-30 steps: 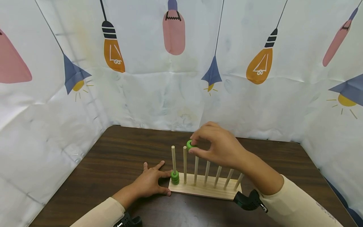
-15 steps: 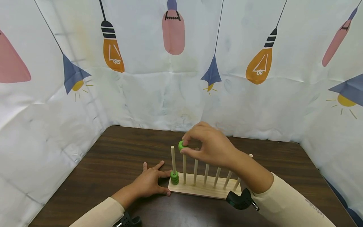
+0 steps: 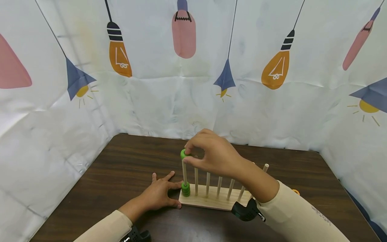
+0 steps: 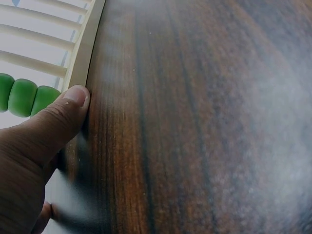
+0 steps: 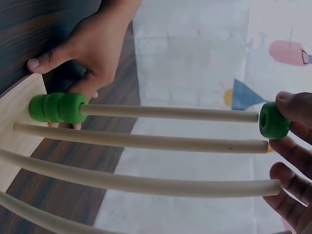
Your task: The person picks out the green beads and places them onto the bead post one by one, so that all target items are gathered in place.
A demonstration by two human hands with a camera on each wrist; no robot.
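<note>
On the right sleeve [image 3: 302, 210], head view: small dark print [image 3: 321, 215], too small to read. Right hand [image 3: 213, 151] reaches in over the wooden base [image 3: 208, 200], wrist bent, thumb and fingertips pinching a green bead [image 3: 182, 154] at the top of the leftmost peg [image 3: 184, 174]. Left hand [image 3: 163, 195] lies with fingers spread, touching the base's left end, beside three stacked green beads [image 3: 185, 189]. Orange item [image 3: 296, 192] on the table [image 3: 136, 161], partly hidden behind the right sleeve.

Left wrist view: no legible writing. Left thumb [image 4: 68, 107] rests on the base's edge, stacked beads just beside it; other fingers mostly hidden.

Right wrist view: no legible writing. Pinched bead sits between thumb and finger, hole facing the leftmost peg's tip and right at it; contact, cannot tell. Remaining fingers bent, apart from the bead, near the neighbouring pegs' tips.
</note>
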